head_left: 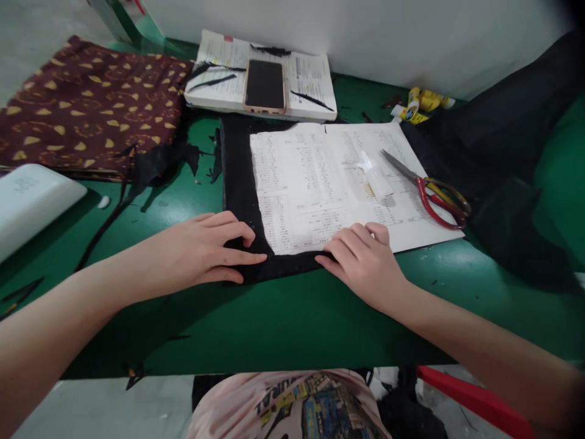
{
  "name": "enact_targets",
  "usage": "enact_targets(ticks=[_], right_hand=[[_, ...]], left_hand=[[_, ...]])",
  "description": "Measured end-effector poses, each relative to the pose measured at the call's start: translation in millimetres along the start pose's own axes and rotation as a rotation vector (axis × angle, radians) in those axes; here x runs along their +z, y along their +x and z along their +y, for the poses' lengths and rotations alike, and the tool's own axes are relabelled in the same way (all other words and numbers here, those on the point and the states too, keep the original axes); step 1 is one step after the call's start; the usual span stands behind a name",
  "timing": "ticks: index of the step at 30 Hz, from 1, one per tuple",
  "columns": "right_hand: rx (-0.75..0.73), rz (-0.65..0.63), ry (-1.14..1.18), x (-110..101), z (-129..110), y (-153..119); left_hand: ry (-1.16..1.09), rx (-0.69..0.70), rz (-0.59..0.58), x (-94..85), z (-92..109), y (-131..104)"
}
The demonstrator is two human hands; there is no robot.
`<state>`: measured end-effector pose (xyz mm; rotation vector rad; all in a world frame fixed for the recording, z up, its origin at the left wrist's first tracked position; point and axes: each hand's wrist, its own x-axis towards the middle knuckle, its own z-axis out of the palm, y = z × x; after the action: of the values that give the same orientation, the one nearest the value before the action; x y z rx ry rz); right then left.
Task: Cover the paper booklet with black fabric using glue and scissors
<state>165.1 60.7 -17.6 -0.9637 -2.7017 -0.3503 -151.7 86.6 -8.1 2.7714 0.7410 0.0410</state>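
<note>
A printed white sheet (pixel 301 183) lies over black fabric (pixel 240 177), whose strip is folded along the sheet's lower edge. My left hand (pixel 210 250) rests on the fabric's lower left corner, fingers apart, the index fingertip by the sheet's corner. On the lower edge, my right hand (pixel 365 262) has its fingers curled together over the fold, pinching the black fabric. Red-handled scissors (pixel 441 201) lie open on the right part of the sheet, beside a clear-and-white tube (pixel 377 177).
Behind the sheet, a phone (pixel 265 85) rests on an open book (pixel 311 79). Patterned maroon cloth (pixel 100 103) and a white device (pixel 31 201) are at left. Yellow tubes (pixel 420 105) and more black cloth (pixel 498 134) lie at right on the green table (pixel 292 329).
</note>
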Motion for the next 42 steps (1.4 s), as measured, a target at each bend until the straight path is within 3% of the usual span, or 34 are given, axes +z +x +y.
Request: enact_targets(ticks=[6,15,18,22,24,26,34,40,42], right_hand=[[-0.218,-0.052,0.066,-2,7,5],[-0.218,-0.146,0.114,5,15,4],[-0.206,-0.152,0.131,6,16,3],[-0.200,-0.155,0.161,7,16,3],[-0.197,-0.154,0.172,8,16,3],[-0.192,-0.148,0.177,8,16,3],[-0.185,-0.132,0.191,9,19,4],[-0.169,0.109,0.287,-7,6,-9],[-0.219,0.098,0.350,-12,-6,-17]], left_hand=[[0.004,0.006,0.022,-0.4,1,0],[-0.074,-0.041,0.006,-6.6,3,0],[-0.034,-0.073,0.058,-11.1,20,3],[0.026,-0.092,0.238,-1.8,65,16],[-0.009,0.078,0.169,8.8,83,23],[0.013,0.152,0.102,18.3,89,28],[-0.040,0.138,-0.040,23.9,64,30],[-0.120,0.144,-0.074,24.1,64,29],[-0.144,0.145,-0.077,24.0,63,29]])
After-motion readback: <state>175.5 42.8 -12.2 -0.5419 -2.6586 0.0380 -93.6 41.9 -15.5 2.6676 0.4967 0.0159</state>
